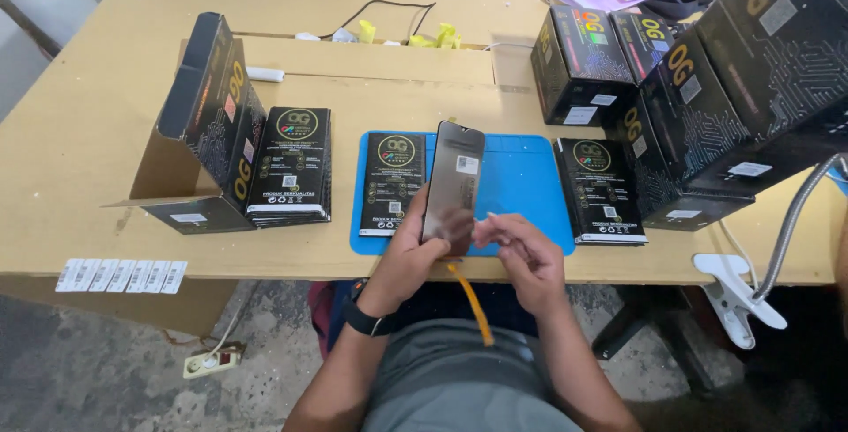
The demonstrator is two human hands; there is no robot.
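From the head camera, looking down over the desk (79, 132): the left hand (408, 255) holds a dark phone screen panel (453, 183) upright by its lower edge, fingers closed around it, just above the near edge of the blue mat (521, 186). A small white sticker sits on the panel's upper half. An orange ribbon strip (473, 301) hangs from the panel's bottom, down toward the person's lap. The right hand (521, 255) is just right of the panel's lower end, fingertips pinched together on what looks like a thin clear film; what exactly it grips is hard to tell. A black watch (360, 317) is on the left wrist.

On the blue mat, left of the panel, lies a flat black packet (392, 183). Just off the mat's right edge lies a stack of similar packets (599, 190), and well to the mat's left another stack (291, 165) leans against an open black carton (210, 123). Large black boxes (707, 87) are piled beyond the mat's right side. A strip of white labels (122, 276) lies at the desk's near edge, far left of the mat. A white clamp (738, 295) grips the desk edge to the mat's right.
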